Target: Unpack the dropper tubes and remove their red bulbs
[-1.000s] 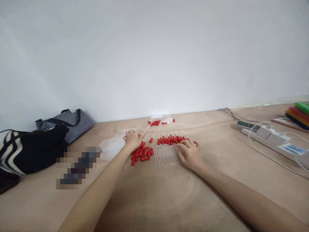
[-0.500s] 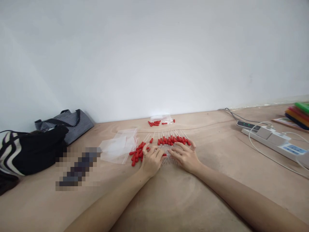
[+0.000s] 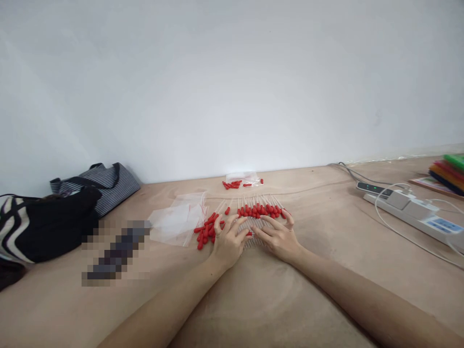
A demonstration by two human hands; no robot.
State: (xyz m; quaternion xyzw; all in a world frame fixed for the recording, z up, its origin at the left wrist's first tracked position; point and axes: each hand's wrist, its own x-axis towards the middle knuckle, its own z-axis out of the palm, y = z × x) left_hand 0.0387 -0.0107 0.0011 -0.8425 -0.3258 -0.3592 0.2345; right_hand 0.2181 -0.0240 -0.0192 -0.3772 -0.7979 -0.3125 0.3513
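My left hand (image 3: 229,243) pinches a red rubber dropper bulb (image 3: 249,234) whose end sticks out past the thumb toward the right. Close against it, my right hand (image 3: 280,240) has its thumb and fingertips drawn together; what they hold is too small to make out. Under and between both hands lie several thin clear glass tubes (image 3: 250,244), side by side. Just beyond the fingers is a row of droppers with red bulbs (image 3: 258,210), their tubes pointing to the wall. A loose pile of red bulbs (image 3: 206,232) sits left of my left hand.
Clear zip bags (image 3: 174,222) lie left of the pile. Near the wall, more red bulbs (image 3: 232,184) rest by another clear bag (image 3: 241,177). A power strip (image 3: 409,211) with cables stands at right. A black bag (image 3: 68,224) and a striped bag (image 3: 116,186) are at left.
Both hands stay nearly in place, with only slight finger shifts. The red bulb between them sits a little further right. The row and the pile look unchanged.
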